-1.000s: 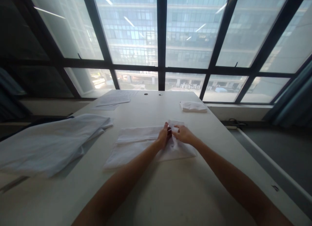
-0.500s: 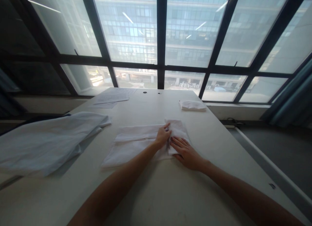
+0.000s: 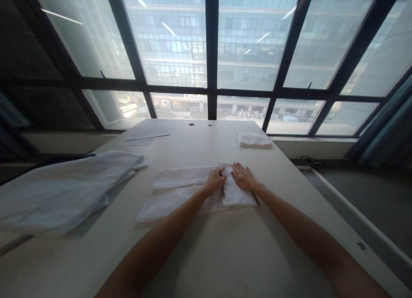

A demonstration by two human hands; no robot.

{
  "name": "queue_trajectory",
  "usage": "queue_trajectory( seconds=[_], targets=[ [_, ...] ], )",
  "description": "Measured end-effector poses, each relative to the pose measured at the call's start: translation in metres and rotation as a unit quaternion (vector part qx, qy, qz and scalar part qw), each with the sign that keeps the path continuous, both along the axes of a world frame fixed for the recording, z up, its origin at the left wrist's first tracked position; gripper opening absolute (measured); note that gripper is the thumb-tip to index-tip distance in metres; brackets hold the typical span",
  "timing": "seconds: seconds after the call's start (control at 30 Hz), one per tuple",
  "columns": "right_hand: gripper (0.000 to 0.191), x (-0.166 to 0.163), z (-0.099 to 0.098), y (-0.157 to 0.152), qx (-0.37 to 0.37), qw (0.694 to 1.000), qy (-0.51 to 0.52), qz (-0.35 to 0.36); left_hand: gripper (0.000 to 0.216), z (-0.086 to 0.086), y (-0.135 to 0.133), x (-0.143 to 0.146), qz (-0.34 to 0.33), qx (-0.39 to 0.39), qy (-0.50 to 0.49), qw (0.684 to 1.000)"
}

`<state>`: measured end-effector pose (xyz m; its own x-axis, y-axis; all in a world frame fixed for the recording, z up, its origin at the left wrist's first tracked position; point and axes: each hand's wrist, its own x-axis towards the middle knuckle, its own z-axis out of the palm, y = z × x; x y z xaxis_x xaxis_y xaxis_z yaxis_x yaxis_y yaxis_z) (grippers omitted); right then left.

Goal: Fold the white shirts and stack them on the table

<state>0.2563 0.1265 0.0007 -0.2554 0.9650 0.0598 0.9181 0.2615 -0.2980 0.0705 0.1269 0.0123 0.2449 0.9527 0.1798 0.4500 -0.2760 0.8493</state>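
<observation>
A white cloth [image 3: 174, 199] lies on the table in front of me, with a raised band across its left part. Its right end is folded over into a narrow upright panel [image 3: 236, 197]. At the inner edge of that panel my left hand [image 3: 215, 181] is closed on the cloth, thumb and fingers curled in; the fingertips are partly hidden. My right hand [image 3: 243, 176] rests flat on the far part of the panel, fingers stretched out toward the upper left.
A larger white cloth [image 3: 71, 191] is spread at the left, over the table's edge. Paper sheets [image 3: 148, 130] lie at the far left, and a small folded white cloth [image 3: 254, 140] at the far right. Windows rise behind the white table [image 3: 206, 148].
My right hand has slid away from me over the folded panel, from its near end to its far end. The left hand stays at the fold's edge.
</observation>
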Motion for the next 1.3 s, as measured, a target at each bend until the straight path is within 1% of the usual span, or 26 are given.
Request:
queue_trajectory(
  seconds=[0.17, 0.23, 0.3, 0.4, 0.5, 0.57, 0.63, 0.67, 0.7, 0.77, 0.83, 0.87, 0.97, 1.03, 1.1, 1.2, 1.3],
  targets=[
    [0.06, 0.023, -0.008, 0.015, -0.003, 0.993, -0.057, -0.099, 0.052, 0.0, -0.002, -0.001, 0.005, -0.001, -0.007, 1.0],
    [0.058, 0.033, -0.008, 0.019, 0.014, 0.99, -0.053, -0.129, 0.053, 0.001, -0.003, -0.001, 0.01, -0.004, 0.003, 1.0],
    [0.055, 0.04, -0.006, 0.022, 0.037, 0.989, -0.023, -0.139, 0.054, 0.001, -0.004, -0.001, 0.013, -0.005, 0.018, 1.0],
    [0.055, 0.039, -0.003, 0.02, 0.059, 0.991, 0.027, -0.114, 0.054, 0.002, -0.004, 0.0, 0.022, 0.011, 0.051, 0.998],
    [0.055, 0.023, -0.001, 0.008, 0.065, 0.995, 0.05, -0.053, 0.053, 0.005, -0.009, 0.0, 0.036, 0.054, 0.137, 0.988],
    [0.055, 0.01, -0.001, -0.002, 0.053, 0.997, 0.057, -0.012, 0.052, 0.01, -0.017, -0.001, 0.064, 0.099, 0.214, 0.97],
    [0.055, -0.001, -0.003, -0.012, 0.033, 0.998, 0.052, 0.015, 0.049, 0.016, -0.029, 0.0, 0.084, 0.151, 0.275, 0.946],
    [0.055, -0.004, -0.004, -0.016, 0.027, 0.998, 0.047, 0.024, 0.047, 0.019, -0.037, 0.001, 0.074, 0.174, 0.295, 0.937],
    [0.056, -0.006, -0.006, -0.019, 0.025, 0.998, 0.041, 0.035, 0.046, 0.021, -0.045, 0.003, 0.047, 0.196, 0.306, 0.931],
    [0.059, -0.006, -0.008, -0.022, 0.023, 0.998, 0.026, 0.06, 0.048, 0.02, -0.062, 0.009, -0.041, 0.234, 0.313, 0.92],
    [0.064, -0.002, -0.009, -0.02, 0.017, 0.996, 0.015, 0.085, 0.056, 0.012, -0.078, 0.013, -0.108, 0.256, 0.32, 0.906],
    [0.064, 0.0, -0.009, -0.018, 0.014, 0.996, 0.013, 0.09, 0.061, 0.005, -0.085, 0.013, -0.124, 0.259, 0.33, 0.899],
    [0.058, 0.005, -0.007, -0.008, 0.012, 0.998, 0.007, 0.065, 0.067, -0.015, -0.098, 0.009, -0.151, 0.25, 0.365, 0.884],
    [0.058, 0.008, -0.005, 0.001, 0.016, 0.999, -0.011, 0.031, 0.066, -0.022, -0.102, 0.003, -0.167, 0.251, 0.375, 0.877],
    [0.059, 0.013, -0.005, 0.013, 0.016, 0.999, -0.035, 0.0, 0.064, -0.023, -0.102, -0.002, -0.176, 0.255, 0.375, 0.874],
    [0.061, 0.024, -0.006, 0.032, 0.009, 0.997, -0.065, -0.044, 0.061, -0.021, -0.102, -0.004, -0.179, 0.249, 0.368, 0.878],
    [0.059, 0.034, -0.008, 0.046, 0.028, 0.994, -0.057, -0.085, 0.058, -0.019, -0.103, -0.003, -0.18, 0.236, 0.357, 0.885]
  ],
)
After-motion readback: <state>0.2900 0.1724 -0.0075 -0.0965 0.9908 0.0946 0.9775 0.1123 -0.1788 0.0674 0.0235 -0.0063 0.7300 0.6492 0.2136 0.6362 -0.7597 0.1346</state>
